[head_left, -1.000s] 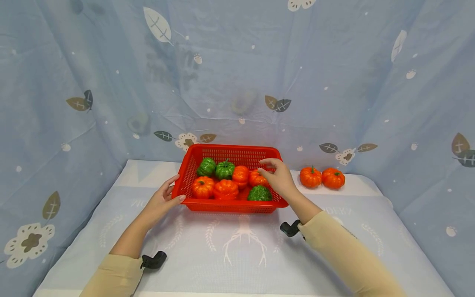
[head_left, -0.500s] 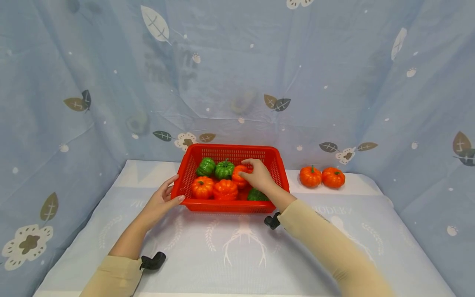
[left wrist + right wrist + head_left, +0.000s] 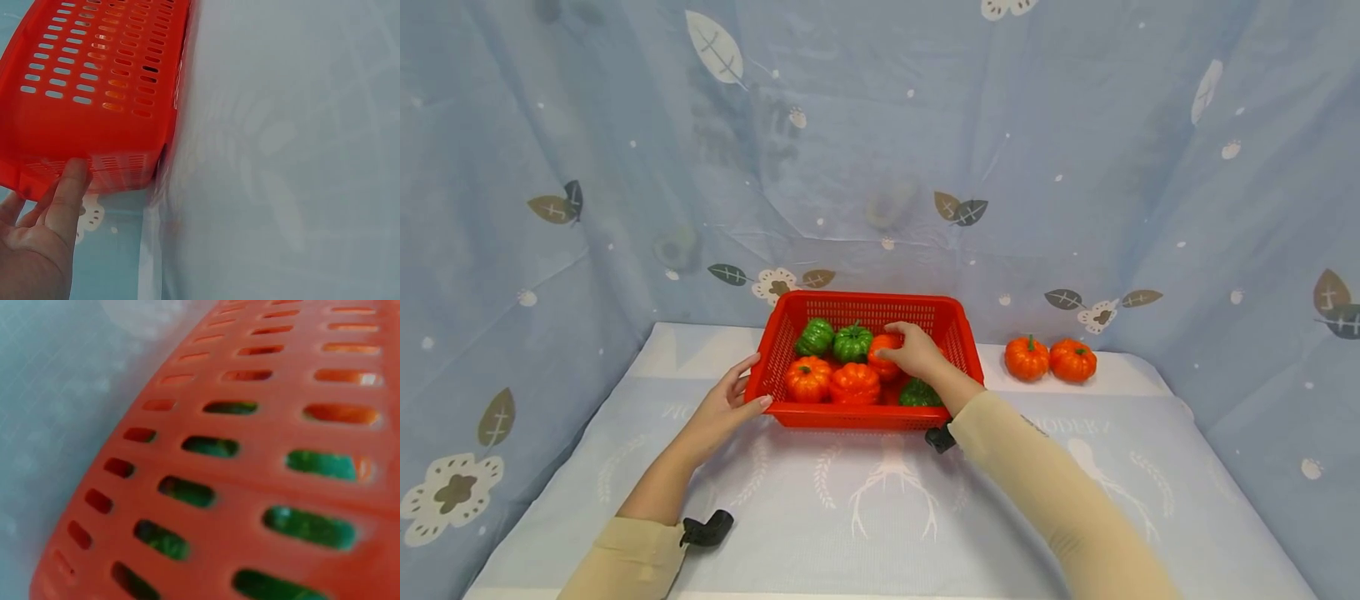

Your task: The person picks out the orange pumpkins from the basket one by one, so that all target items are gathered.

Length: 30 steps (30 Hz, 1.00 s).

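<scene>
A red plastic basket (image 3: 865,415) holds small orange and green pumpkins. My left hand (image 3: 721,417) touches its left front corner, thumb toward the front and fingers along the left side. In the left wrist view, the left hand (image 3: 47,244) lies against the basket's perforated wall (image 3: 94,128) with its fingers fairly straight. Reaching in from the right, my right hand (image 3: 921,357) holds an orange pumpkin (image 3: 880,363) between thumb and fingers. Another orange pumpkin behind that hand is almost hidden. The right wrist view is filled by the basket's slotted side (image 3: 231,481), with the hand out of sight.
Two green pumpkins (image 3: 852,343) sit at the back of the basket, with two orange ones (image 3: 808,379) in front. A third green pumpkin (image 3: 919,393) is partly covered by my right forearm. Outside, two orange pumpkins (image 3: 1027,359) rest on the cloth-covered table (image 3: 790,533), right of the basket.
My right hand has moved left, from above the rightmost orange pumpkin to the one beside it, and its fingers now grip that one. The left hand stays at the basket's corner.
</scene>
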Available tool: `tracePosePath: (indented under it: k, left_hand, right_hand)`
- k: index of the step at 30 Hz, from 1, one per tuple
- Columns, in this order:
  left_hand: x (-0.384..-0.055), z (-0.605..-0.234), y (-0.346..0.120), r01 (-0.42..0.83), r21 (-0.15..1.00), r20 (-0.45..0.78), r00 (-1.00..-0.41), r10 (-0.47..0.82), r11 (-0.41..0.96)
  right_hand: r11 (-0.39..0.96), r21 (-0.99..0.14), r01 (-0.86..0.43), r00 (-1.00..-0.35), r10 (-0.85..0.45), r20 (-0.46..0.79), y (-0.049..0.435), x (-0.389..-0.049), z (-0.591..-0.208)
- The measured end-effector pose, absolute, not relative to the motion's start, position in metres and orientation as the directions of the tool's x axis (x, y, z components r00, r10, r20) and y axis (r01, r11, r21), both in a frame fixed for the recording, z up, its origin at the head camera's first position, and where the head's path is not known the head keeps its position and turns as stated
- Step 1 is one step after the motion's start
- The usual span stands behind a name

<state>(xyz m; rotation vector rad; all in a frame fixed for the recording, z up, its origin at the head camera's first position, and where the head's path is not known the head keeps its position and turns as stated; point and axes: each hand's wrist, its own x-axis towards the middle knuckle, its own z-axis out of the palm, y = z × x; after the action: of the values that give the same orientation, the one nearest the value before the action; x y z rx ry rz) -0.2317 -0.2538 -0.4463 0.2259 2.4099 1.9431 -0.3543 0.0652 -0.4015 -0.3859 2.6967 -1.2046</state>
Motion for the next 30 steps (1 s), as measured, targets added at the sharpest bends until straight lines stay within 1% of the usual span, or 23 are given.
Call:
tracePosePath:
  k: [7, 21, 24, 30]
  left_hand:
    - [-0.231, -0.444, -0.254, 0.084, 0.972, 0.056, -0.990, 0.128, 0.217]
    - [-0.230, -0.445, -0.254, 0.104, 0.972, 0.076, -0.988, 0.137, 0.210]
    - [-0.230, -0.446, -0.254, 0.102, 0.972, 0.075, -0.988, 0.134, 0.211]
    - [-0.232, -0.447, -0.254, 0.092, 0.971, 0.064, -0.990, 0.128, 0.221]
  right_hand:
    - [0.669, -0.711, -0.217, -0.943, -0.331, -0.023, 0.065, -0.358, -0.407]
    - [0.680, -0.695, -0.231, -0.952, -0.304, 0.018, 0.066, -0.352, -0.405]
    - [0.671, -0.706, -0.226, -0.956, -0.292, 0.028, 0.069, -0.350, -0.400]
    - [0.615, -0.768, -0.179, -0.969, -0.243, 0.031, 0.079, -0.339, -0.389]
